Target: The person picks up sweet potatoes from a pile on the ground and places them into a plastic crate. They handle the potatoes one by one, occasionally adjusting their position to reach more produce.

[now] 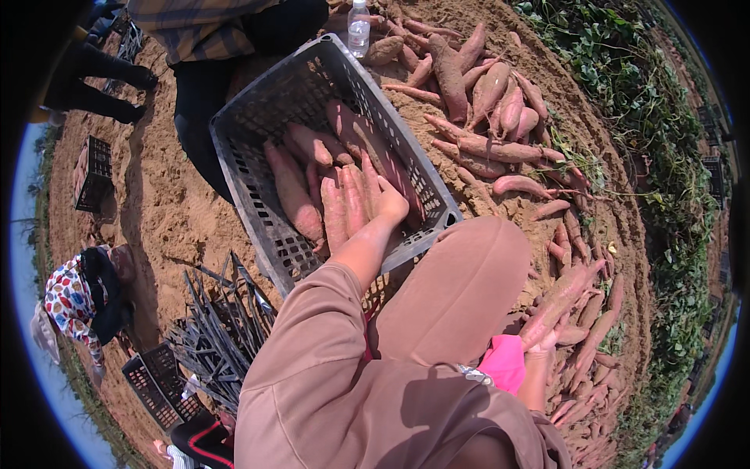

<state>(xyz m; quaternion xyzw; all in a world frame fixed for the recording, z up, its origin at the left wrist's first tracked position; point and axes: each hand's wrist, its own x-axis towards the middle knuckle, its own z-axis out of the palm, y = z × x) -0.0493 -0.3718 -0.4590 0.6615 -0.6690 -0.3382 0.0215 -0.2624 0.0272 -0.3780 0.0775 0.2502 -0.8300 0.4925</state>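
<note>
My left hand [391, 202] reaches down into a black plastic crate [436, 225] in front of me. It touches slender sweet potatoes [355, 199] there; its fingers are partly hidden, so a firm hold cannot be made out. More sweet potatoes [291, 190] cover part of the crate's floor, some lying lengthwise along its right wall. Down at my right side, my right hand [544, 343] grips a large, soil-dusted sweet potato [556, 305] from below. Beside that wrist shows a bright pink cloth [505, 364].
A long heap of sweet potatoes [495, 94] runs down the right, bordered by green vines [662, 176]. A water bottle [358, 29] stands at the crate's far corner. Black strips [222, 328] lie left. A person in plaid [193, 29] is close behind the crate; other people work farther left.
</note>
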